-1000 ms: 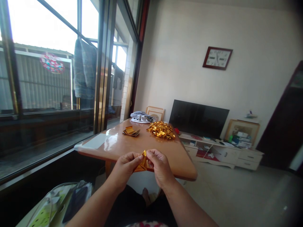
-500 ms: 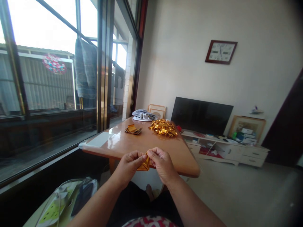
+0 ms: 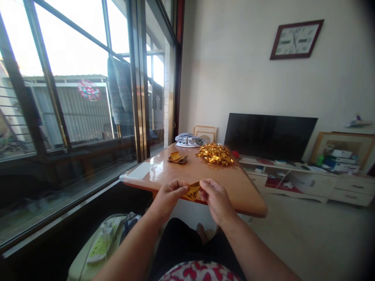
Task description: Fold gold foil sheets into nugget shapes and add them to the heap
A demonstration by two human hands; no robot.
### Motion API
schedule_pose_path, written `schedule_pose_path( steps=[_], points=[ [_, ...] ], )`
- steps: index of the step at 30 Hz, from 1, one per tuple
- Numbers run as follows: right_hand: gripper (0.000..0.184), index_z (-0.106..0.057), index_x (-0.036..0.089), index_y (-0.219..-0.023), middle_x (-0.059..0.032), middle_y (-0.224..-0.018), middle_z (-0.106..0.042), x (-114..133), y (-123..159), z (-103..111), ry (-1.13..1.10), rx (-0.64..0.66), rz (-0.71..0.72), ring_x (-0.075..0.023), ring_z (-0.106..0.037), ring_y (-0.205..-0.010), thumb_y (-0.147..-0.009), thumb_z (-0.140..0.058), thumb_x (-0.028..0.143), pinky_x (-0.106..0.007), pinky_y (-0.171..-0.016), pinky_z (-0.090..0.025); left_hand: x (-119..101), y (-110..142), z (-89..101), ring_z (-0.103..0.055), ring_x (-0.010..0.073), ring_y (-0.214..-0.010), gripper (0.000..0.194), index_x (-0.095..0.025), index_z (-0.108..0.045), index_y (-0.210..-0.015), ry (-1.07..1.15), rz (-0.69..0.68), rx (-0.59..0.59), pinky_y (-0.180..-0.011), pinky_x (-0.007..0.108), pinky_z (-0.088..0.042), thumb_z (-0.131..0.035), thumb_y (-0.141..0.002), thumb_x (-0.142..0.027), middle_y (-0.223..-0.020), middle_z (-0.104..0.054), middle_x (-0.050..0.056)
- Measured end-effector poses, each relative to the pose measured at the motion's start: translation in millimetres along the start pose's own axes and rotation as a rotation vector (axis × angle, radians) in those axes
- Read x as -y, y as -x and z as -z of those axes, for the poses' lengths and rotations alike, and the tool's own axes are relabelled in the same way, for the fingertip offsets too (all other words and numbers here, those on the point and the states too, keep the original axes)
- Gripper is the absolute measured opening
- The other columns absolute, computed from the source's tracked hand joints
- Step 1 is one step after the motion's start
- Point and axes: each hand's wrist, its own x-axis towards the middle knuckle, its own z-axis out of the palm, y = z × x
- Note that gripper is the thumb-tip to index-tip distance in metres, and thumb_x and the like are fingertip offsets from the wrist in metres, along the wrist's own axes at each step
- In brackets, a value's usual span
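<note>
Both my hands pinch a small folded piece of gold foil paper (image 3: 192,191) in front of the near edge of a glossy orange table (image 3: 202,177). My left hand (image 3: 167,196) grips its left side with closed fingers, and my right hand (image 3: 216,198) grips its right side the same way. Farther back on the table lies a heap of several folded gold pieces (image 3: 215,153). To the heap's left sits a small stack of flat gold sheets (image 3: 177,157).
A bundle of cloth (image 3: 188,140) lies at the table's far end by a framed picture (image 3: 205,133). A dark TV (image 3: 269,136) stands on a low white cabinet (image 3: 310,182) to the right. Glass windows run along the left. A green-white bag (image 3: 101,246) sits at lower left.
The view has swung so the table and hands sit further right in frame. My hands keep working the gold piece, which now lies flatter between my fingers.
</note>
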Motion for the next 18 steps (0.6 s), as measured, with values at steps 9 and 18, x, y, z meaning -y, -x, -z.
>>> schedule_pose_path(
  steps=[9,18],
  points=[
    [0.023,-0.071,0.018,-0.083,-0.0003,-0.077,-0.065,12.6,2.3,6.1,0.28,0.168,0.115,-0.0163,-0.055,-0.073,-0.084,-0.071,0.042,-0.029,-0.07,-0.045,-15.7,-2.8,0.0,-0.065,0.0162,-0.075,0.019,-0.014,-0.07,-0.087,-0.199,0.004,0.077,-0.072,0.026,-0.048,-0.077,-0.081,-0.031,-0.082,-0.073,0.005],
    [0.023,-0.068,0.018,-0.083,0.0028,-0.071,-0.059,11.1,3.0,6.0,0.214,0.079,0.066,-0.0124,-0.048,-0.065,-0.084,-0.072,0.04,-0.025,-0.063,-0.039,-17.0,-4.9,1.3,-0.066,0.0157,-0.073,0.036,-0.016,-0.061,-0.104,0.015,-0.092,-0.019,-0.07,0.026,-0.049,-0.081,-0.076,-0.028,-0.081,-0.07,0.002]
  ],
)
